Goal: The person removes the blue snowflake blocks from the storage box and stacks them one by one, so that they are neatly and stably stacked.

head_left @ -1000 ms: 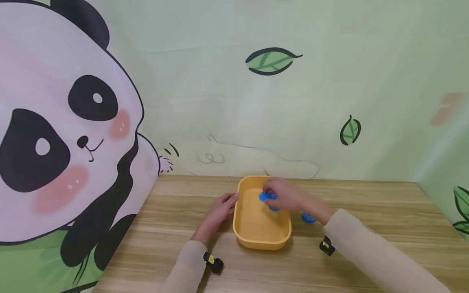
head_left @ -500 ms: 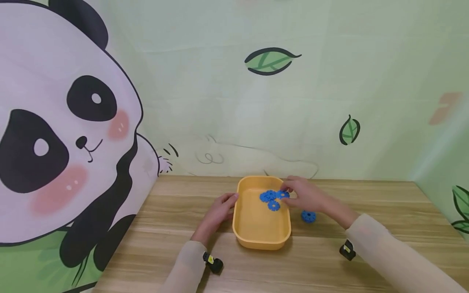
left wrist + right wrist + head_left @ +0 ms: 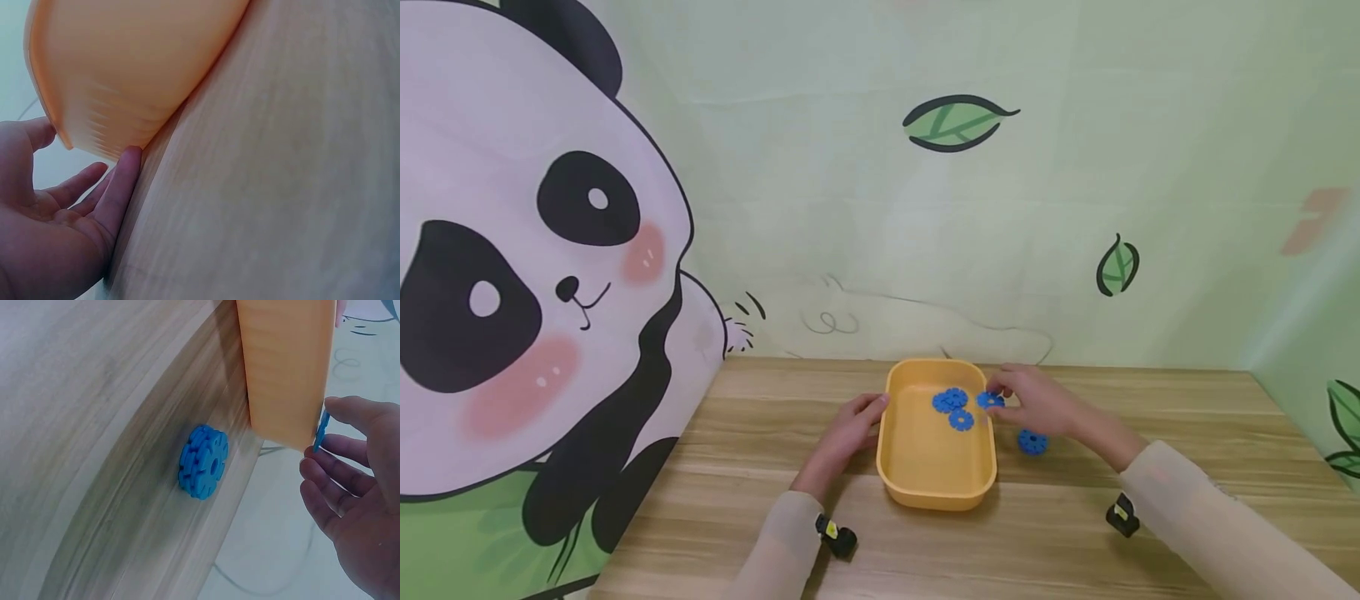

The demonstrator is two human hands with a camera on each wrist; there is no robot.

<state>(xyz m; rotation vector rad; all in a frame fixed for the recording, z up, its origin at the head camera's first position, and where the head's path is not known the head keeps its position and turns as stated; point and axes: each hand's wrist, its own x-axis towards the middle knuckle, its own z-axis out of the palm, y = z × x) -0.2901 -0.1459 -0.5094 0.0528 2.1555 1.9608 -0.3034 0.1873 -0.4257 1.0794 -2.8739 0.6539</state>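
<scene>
Over the right rim of the yellow tray (image 3: 921, 471), my right hand (image 3: 1037, 404) pinches a blue notched building disc (image 3: 990, 401) between thumb and fingers. The right wrist view shows that disc (image 3: 322, 430) edge-on beside the tray's upper edge. Inside the tray lie several more blue discs, some overlapping (image 3: 951, 400) and one slightly apart (image 3: 961, 419). My left hand (image 3: 848, 433) rests against the tray's left side. In the left wrist view its thumb (image 3: 42, 132) touches the rim, and its relaxed fingers reach the lower wall.
A short stack of blue discs (image 3: 205, 462) stands on the wooden table (image 3: 1097, 492) to the right of the tray, below my right hand. Behind the table hangs a pale green backdrop (image 3: 820, 208) with a printed panda and leaves.
My right hand has drawn back rightward from inside the tray to its right rim, with a disc showing in its fingers. The discs in the tray have come into clear view. My left hand stays put.
</scene>
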